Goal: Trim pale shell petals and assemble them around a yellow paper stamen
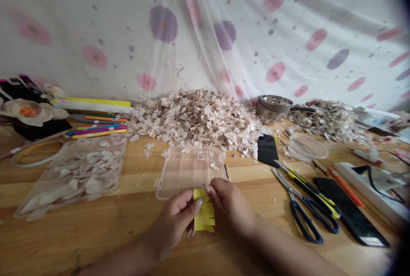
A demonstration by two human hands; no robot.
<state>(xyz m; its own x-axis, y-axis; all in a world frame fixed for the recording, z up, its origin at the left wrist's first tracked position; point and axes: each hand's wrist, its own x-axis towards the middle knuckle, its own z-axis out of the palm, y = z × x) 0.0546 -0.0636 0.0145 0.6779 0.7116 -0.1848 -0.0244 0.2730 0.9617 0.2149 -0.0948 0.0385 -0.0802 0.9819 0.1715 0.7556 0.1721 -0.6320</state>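
A small piece of yellow crepe-like paper (202, 220) with slits cut into its right edge is held upright over the table's front middle. My left hand (174, 216) grips its left side, thumb on the front face and fingers behind. My right hand (229, 201) is closed at the upper right corner of the paper, thumb and fingertips pinched on its fringed edge. Its curled fingers hide what exactly lies between the tips. Just beyond my hands lies a clear plastic compartment tray (174, 173) with a few pale flakes on it.
A large heap of pale, petal-like flakes (198, 118) lies at the back. To the left are a clear box lid with flakes (73, 173) and several pens (99, 130). At right lie scissors (306, 209), a yellow-black cutter (312, 190), a phone (352, 212) and a power strip (378, 190).
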